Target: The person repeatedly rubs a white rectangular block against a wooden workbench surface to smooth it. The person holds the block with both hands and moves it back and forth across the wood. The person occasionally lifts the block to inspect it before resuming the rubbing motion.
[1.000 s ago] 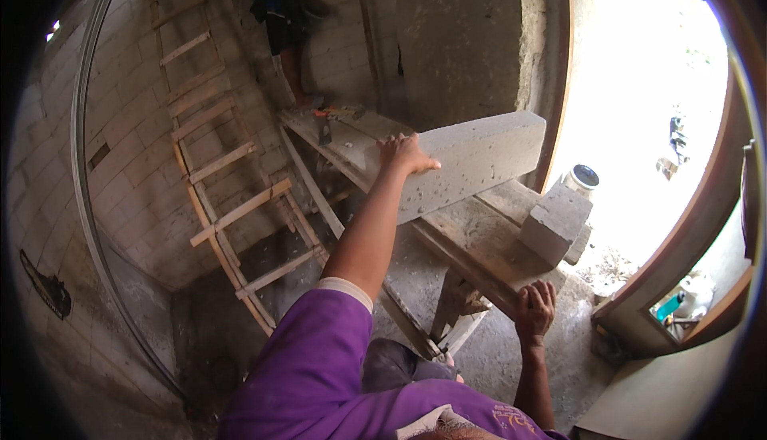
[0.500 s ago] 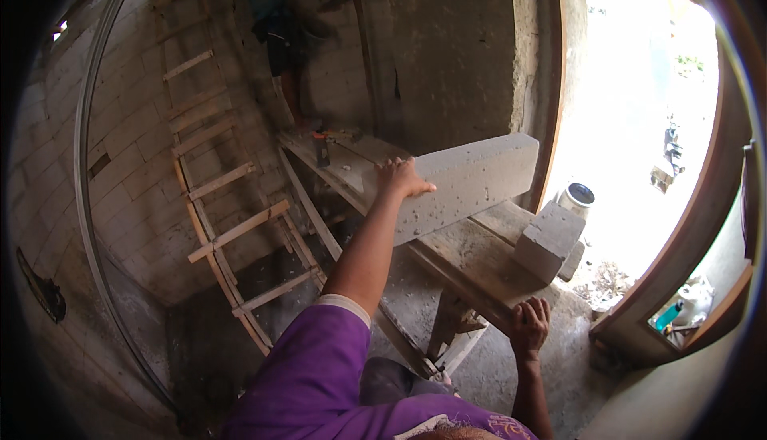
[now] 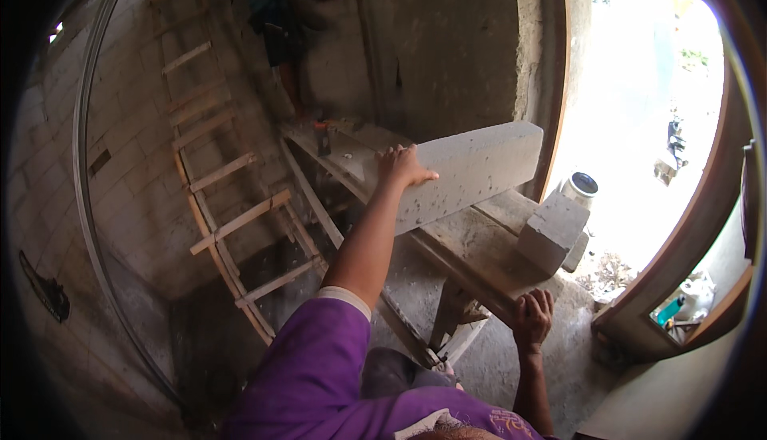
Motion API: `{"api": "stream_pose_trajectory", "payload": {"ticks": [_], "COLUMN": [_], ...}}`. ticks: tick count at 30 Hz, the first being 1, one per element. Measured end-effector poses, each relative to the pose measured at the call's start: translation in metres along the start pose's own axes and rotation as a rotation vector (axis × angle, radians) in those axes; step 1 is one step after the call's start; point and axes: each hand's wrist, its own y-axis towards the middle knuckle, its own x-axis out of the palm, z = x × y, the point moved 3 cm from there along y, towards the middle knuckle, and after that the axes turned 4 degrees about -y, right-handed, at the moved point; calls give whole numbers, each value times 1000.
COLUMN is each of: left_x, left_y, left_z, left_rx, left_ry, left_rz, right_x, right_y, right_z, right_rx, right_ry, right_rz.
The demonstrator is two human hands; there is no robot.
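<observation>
A long pale lightweight concrete block (image 3: 471,172) stands on its narrow side across a scaffold of wooden planks (image 3: 487,252). My left hand (image 3: 403,167) grips the block's upper edge near its left end, fingers bent over the top and thumb along the near face. Lower right, my right hand (image 3: 533,320) is curled round the near end of the plank; its palm side is hidden. A smaller cut block (image 3: 551,232) sits on the planks between my right hand and the long block.
A wooden ladder (image 3: 224,172) leans on the block wall at left. Another person (image 3: 280,40) stands at the planks' far end, near an orange-and-dark tool (image 3: 323,138). At right, a white bucket (image 3: 581,188) stands by the bright doorway. A wooden trestle (image 3: 455,324) props the planks.
The whole view has shifted slightly. Both hands keep their grips, and the long block stays across the planks. The other person's outstretched arm is less visible now.
</observation>
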Motion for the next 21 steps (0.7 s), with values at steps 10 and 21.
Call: {"api": "stream_pose_trajectory", "payload": {"ticks": [10, 21], "left_x": [0, 1], "left_y": [0, 1], "left_z": [0, 0], "left_rx": [2, -8], "left_ry": [6, 19], "left_rz": [2, -5], "right_x": [1, 3], "right_y": [0, -2], "right_z": [1, 4], "right_rx": [16, 19], "right_ry": [-5, 1], "right_rz": [-3, -21]}}
